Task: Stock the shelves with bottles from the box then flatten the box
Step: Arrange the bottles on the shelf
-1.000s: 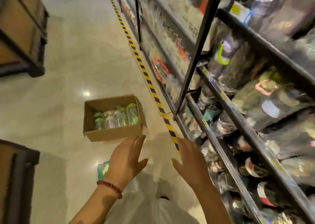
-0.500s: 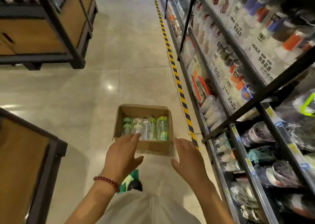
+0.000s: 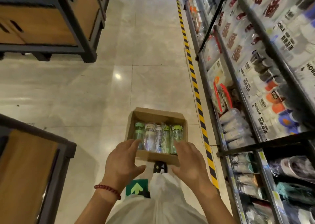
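Both forearms reach forward and down from bottom of frame, palms down. Left hand (image 3: 121, 162) has fingers spread and nearly straight, thumb out to the inside, holding nothing; red bead bracelet (image 3: 107, 191) on its wrist. Right hand (image 3: 188, 162) same pose, fingers spread, thumb pointing inward, holding nothing. In the head view both hands overlap the near edge of the box; cannot tell whether they touch it or hang above it. Between the forearms: white clothing (image 3: 158, 205), a dark shoe (image 3: 159, 167) just under the box's near wall, and a green arrow sticker (image 3: 136, 187) on the floor (image 3: 102, 90).

Cardboard box (image 3: 158, 116) sits on the floor, top open, just left of the yellow-black hazard tape (image 3: 196, 90) running along the aisle. Bottles (image 3: 157, 137) lie side by side in a row in the near half of the box, clear bodies, several with green caps; far half of the box shows bare cardboard.

Right side: dark metal shelves (image 3: 252, 97) stocked with packaged cups and bottles, blurred. Left side: wood-panel display units, one near (image 3: 25, 172), one farther back (image 3: 51, 24).
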{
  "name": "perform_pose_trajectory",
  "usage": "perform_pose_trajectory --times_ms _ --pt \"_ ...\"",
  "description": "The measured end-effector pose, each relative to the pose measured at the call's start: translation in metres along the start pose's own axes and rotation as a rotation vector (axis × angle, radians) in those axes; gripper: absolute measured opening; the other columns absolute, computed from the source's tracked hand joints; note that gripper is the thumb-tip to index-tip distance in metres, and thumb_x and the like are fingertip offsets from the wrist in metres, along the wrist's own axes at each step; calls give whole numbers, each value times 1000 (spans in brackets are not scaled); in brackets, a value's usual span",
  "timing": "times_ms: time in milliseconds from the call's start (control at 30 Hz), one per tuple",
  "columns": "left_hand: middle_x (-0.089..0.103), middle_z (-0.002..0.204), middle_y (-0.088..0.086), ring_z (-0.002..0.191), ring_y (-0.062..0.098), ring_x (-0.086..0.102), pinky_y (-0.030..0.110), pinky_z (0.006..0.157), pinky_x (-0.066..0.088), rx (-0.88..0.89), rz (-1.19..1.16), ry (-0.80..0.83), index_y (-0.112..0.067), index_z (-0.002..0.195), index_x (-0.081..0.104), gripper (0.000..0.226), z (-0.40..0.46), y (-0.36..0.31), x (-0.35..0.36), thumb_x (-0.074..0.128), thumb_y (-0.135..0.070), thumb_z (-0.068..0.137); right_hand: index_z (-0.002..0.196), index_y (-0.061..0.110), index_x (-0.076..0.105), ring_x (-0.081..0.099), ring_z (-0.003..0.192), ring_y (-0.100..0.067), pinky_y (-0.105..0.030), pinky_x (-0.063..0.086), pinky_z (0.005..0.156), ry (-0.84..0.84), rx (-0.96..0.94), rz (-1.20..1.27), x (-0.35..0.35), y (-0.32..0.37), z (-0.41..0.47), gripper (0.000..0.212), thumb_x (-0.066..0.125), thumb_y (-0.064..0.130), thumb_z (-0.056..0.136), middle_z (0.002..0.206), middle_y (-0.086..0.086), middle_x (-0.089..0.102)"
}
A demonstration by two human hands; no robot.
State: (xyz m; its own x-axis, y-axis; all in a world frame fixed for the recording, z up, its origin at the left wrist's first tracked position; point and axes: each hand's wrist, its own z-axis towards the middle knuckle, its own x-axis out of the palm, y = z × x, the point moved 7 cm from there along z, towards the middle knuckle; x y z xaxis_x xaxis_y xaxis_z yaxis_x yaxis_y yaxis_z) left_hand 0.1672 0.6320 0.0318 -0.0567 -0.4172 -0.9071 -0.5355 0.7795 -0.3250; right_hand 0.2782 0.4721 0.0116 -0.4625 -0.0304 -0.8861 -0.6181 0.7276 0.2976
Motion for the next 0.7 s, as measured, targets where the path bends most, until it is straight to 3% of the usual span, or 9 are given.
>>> perform_pose_trajectory --times_ms 167,333,500,700 --pt "50 134 -9 118 13 49 27 90 46 -64 13 4 -29 140 38 85 47 12 0 74 -55 67 148 26 23 25 139 -20 -33 29 111 8 -44 -30 -8 -5 59 76 62 43 85 152 0 28" --pt "44 138 -12 123 11 42 24 94 41 -125 -24 111 -31 143 30 83 114 26 28 65 -58 73 147 27 26 30 135 -20 -32 33 105 64 -76 -5 8 -18 128 73 62 41 85 147 1 35" --pt "49 133 -11 117 10 47 20 87 43 -159 -57 172 -30 141 36 82 188 48 88 72 -54 71 145 24 26 32 132 -21 -33 37 103 179 -42 35 70 -37 208 73 64 38 85 147 0 34" --pt "52 120 -7 106 14 51 26 80 46 -184 -3 377 -32 130 39 73 289 107 222 74 -49 68 141 25 29 40 123 -22 -35 40 98 284 10 6 194 -65 313 70 65 39 83 137 -2 42"
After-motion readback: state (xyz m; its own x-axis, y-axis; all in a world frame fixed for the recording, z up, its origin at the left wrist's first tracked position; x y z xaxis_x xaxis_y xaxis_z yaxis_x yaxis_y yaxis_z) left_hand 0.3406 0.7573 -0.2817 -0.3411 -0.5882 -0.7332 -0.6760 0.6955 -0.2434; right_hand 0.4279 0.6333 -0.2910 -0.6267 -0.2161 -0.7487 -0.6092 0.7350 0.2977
